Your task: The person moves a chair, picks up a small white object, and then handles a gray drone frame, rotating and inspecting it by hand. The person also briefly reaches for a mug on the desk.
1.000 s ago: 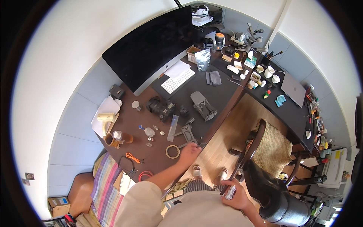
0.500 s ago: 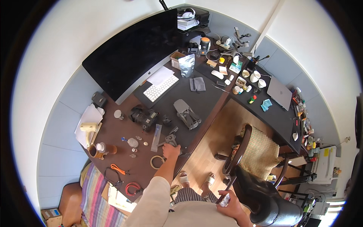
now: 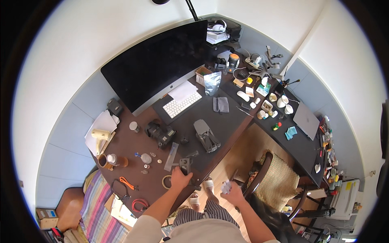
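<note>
Grey device (image 3: 185,162) apparently partly under left hand (image 3: 180,177).

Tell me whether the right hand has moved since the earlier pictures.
Yes: judged against the desk, the right hand has moved forward, closer to the desk's near edge.

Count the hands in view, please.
2: the left hand at the gray device on the desk, the right hand holding a small pale thing above the floor. No others show.
</note>
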Tool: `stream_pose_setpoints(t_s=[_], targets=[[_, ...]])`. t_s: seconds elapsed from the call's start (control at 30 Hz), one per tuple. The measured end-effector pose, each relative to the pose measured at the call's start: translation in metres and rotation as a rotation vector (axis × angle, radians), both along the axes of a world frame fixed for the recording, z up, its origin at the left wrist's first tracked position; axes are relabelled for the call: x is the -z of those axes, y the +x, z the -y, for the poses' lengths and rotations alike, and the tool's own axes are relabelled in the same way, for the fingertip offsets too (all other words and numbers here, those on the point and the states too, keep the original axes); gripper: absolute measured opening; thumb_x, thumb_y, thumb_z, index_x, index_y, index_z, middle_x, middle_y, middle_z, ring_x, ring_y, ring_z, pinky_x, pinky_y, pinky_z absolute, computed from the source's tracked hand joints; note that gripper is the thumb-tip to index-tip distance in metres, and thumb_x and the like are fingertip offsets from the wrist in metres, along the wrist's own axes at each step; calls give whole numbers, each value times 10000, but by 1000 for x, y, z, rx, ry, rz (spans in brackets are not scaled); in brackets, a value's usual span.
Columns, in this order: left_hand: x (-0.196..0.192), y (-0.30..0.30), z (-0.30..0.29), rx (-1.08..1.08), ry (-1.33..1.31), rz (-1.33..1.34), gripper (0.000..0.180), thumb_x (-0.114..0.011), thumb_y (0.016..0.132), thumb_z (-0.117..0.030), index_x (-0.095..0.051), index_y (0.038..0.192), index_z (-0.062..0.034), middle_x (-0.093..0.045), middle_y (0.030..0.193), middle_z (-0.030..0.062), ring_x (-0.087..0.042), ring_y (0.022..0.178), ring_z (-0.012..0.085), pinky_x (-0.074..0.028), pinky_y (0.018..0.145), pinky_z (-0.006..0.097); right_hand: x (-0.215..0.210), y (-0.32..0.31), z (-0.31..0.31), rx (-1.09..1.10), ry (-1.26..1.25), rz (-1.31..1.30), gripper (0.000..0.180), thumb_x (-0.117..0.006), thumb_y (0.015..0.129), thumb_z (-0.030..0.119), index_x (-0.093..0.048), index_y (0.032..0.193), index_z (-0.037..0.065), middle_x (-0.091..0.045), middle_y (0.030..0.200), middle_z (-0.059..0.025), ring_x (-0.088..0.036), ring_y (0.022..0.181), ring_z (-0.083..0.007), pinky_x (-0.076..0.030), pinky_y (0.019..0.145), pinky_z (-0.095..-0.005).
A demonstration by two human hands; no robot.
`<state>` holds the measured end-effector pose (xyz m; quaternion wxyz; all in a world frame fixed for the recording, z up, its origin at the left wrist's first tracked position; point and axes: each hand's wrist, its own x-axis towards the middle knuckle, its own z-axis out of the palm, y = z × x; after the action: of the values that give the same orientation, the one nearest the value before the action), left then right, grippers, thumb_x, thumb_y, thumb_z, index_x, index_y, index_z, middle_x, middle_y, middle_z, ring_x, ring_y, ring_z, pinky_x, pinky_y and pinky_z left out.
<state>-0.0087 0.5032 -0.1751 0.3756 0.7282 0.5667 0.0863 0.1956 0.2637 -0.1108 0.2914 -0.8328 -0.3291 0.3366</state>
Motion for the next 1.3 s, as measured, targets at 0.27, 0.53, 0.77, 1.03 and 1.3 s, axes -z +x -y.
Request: stream_pose_setpoints(t_s=[0.27,0.53,0.77,1.03,1.3], targets=[[-78,-23,8,-157,-33,97,680,-883,708,-414,-632,1124,62,-683,1059,271,-671,1014,419,-538,902,482,33,141,-90,-41,28,134,520,-860,651,270,-625,1047,28,-673,992,-159,-687,934,-322,-554,841,-415],[-93,-16,7,-426,-209,135,574,-892,747,-272,-629,1124,73,-735,963,149,-706,841,212,-562,760,352,81,203,-136,-16,-93,23,538,-806,707,228,-546,1144,52,-677,1078,-213,-674,1027,-403,-537,893,-457],[-91,0,-5,-531,-236,271,532,-880,779,-224,-603,1122,75,-708,936,112,-664,827,179,-539,739,335,92,227,-175,45,-148,-24,667,-779,761,144,-380,1294,110,-683,1118,-241,-672,1077,-453,-540,935,-488],[-100,-4,-15,-569,-175,180,543,-877,780,-227,-601,1132,80,-694,941,112,-650,834,174,-532,749,332,81,236,-252,-71,-161,65,790,-747,777,123,-278,1413,116,-653,1203,-279,-636,1147,-496,-519,982,-523],[-109,-2,-15,-660,-200,314,579,-891,783,-256,-595,1143,89,-699,967,108,-649,851,172,-539,767,325,116,236,-382,-328,-377,451,569,-772,815,127,-455,1285,85,-598,1271,-185,-595,1236,-412,-553,991,-504]])
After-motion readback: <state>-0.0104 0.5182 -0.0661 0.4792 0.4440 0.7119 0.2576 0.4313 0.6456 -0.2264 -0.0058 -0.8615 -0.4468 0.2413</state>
